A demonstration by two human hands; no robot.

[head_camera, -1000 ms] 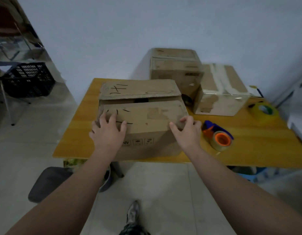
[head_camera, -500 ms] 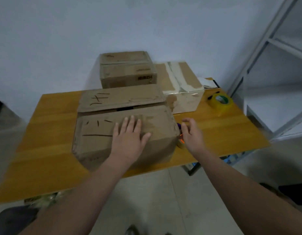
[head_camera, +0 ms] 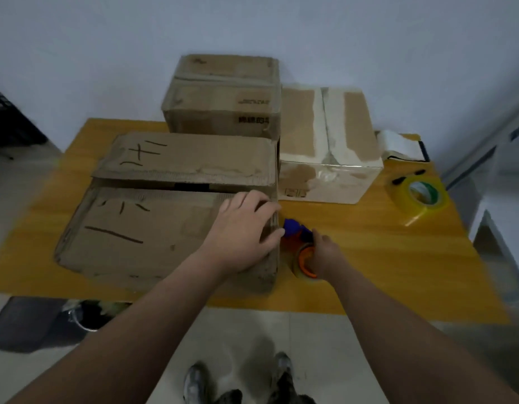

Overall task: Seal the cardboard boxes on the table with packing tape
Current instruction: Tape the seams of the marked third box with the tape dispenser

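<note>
a big box of worn, creased brown cardboard sits at the near left of the worktop, a smooth orange-yellow wood-grain board. its two long top flaps are folded down but do not quite meet: a dark slit shows between them. black marker strokes are scrawled on both flaps, and paler patches of old tape mark the near one.

the left hand lies flat on the near flap at the box's right end, fingers spread and open, pressing on the cardboard with the fingertips reaching the right edge.

just right of that box, on the worktop, is the tape gun: a blue plastic body with an orange hub holding a roll of clear tape. the right hand is curled over it, fingers closing around the roll and frame; much of the tool is hidden under the hand, so how firm the grip is cannot be told.

at the far side, against the pale wall, stands a taller brown box, blocky, with printed labels on its front. beside it on the right is a lower box wrapped in glossy clear tape with whitish strips across its top and front. right of that lies a white sheet with a dark edge. near the right edge of the worktop rests a yellow tape roll, tilted, with two small dark items just beyond it.

below the near edge are a pale floor and the person's shoes.
</note>
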